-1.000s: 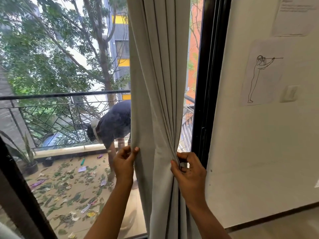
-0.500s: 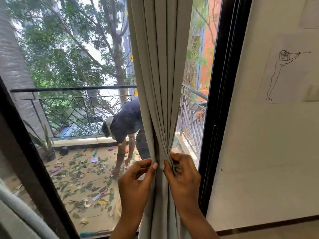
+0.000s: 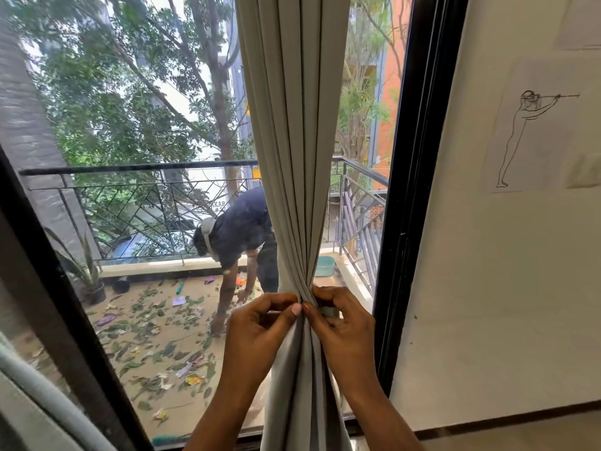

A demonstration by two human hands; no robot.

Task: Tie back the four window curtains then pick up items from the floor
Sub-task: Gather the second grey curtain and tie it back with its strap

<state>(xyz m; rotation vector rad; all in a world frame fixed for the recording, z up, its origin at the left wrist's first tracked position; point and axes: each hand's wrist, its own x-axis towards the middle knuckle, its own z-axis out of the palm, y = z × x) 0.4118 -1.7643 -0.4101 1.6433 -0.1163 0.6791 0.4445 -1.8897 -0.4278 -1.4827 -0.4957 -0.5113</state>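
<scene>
A pale grey curtain (image 3: 294,131) hangs in front of the window, bunched into tight folds at waist height. My left hand (image 3: 260,323) pinches the gathered cloth from the left. From the right, my right hand (image 3: 341,320) grips the same bunch, with a grey strip of tie-back (image 3: 327,310) showing between its fingers. The fingertips of both hands meet at the narrowest point of the bunch. Outside, leaves and paper scraps (image 3: 162,340) lie scattered over the balcony floor.
The black window frame (image 3: 413,177) stands just right of the curtain, then a cream wall with a line drawing (image 3: 533,138). Another person (image 3: 240,232) bends over on the balcony near a green basket (image 3: 324,265). A potted plant (image 3: 87,275) stands at the left.
Both hands have drawn together, squeezing the spread curtain into a narrow bunch. The camera has moved closer and turned a little left.
</scene>
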